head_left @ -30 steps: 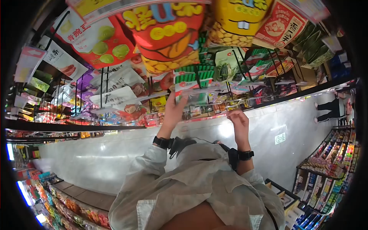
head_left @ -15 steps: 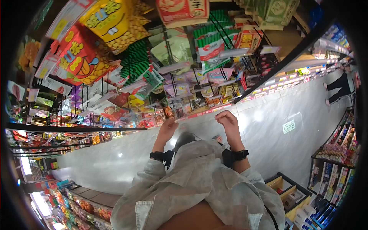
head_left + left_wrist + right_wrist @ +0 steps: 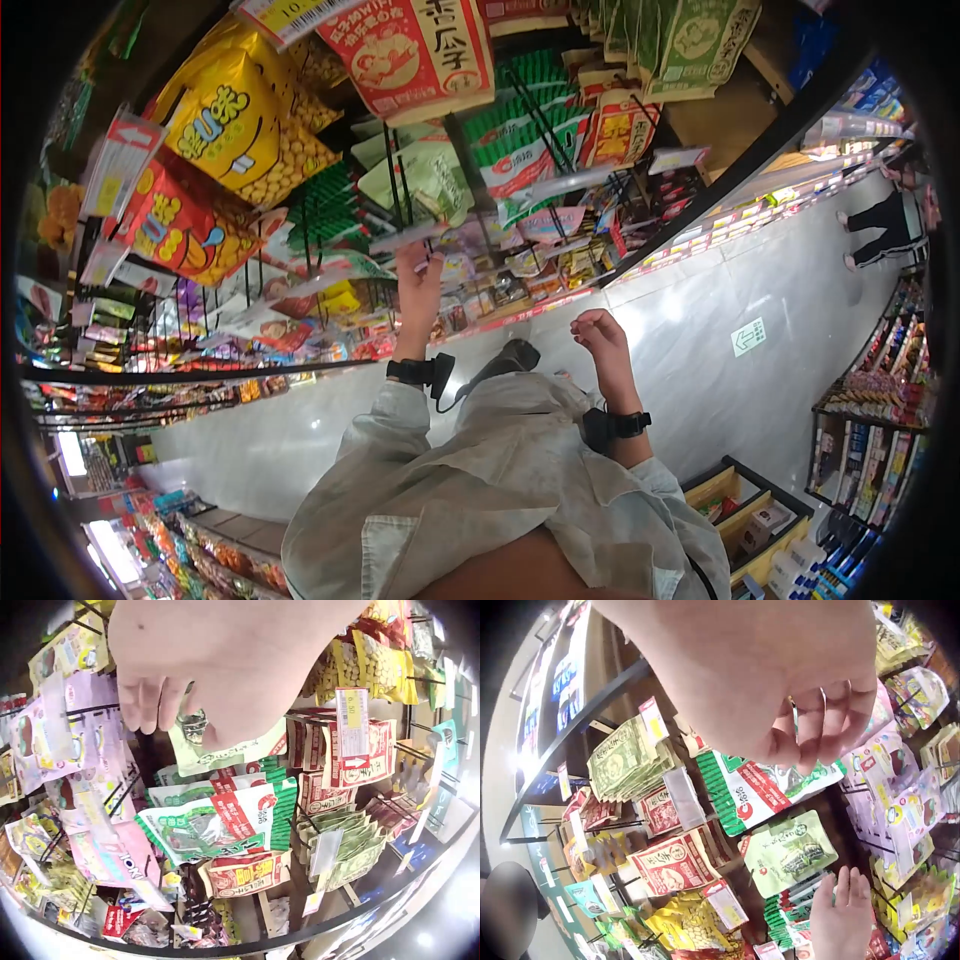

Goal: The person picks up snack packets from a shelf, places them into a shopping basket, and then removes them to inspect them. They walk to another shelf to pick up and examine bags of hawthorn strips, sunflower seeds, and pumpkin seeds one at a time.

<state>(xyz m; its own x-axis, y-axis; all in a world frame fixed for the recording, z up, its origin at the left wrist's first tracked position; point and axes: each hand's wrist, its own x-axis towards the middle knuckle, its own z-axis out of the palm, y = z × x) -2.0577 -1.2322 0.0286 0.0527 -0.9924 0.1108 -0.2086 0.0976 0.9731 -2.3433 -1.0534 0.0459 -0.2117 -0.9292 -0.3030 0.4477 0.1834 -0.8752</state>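
My left hand (image 3: 418, 300) is raised to the snack rack, its fingers extended at the lower edge of a light green bag (image 3: 420, 185). In the left wrist view my left thumb and fingers overlap that light green bag (image 3: 232, 754), with green-and-white packs (image 3: 217, 821) hanging beside it. From the right wrist view, my left hand (image 3: 844, 922) appears just below the bag (image 3: 791, 855), thumb and fingers apart. My right hand (image 3: 605, 350) hovers in front of the rack over the aisle, fingers loosely curled and holding nothing.
Yellow (image 3: 235, 125) and red (image 3: 180, 225) nut bags hang at the left, a red-and-cream pack (image 3: 410, 60) above. Metal hooks with price tags (image 3: 120, 170) stick out. Another person (image 3: 885, 220) stands farther down the aisle floor (image 3: 690, 310). An open-topped wooden box (image 3: 745, 510) stands behind right.
The head view has turned right along the rack. My left hand dropped away from the green-striped packs, then rose again to the light green bag. My right hand stays loosely curled.
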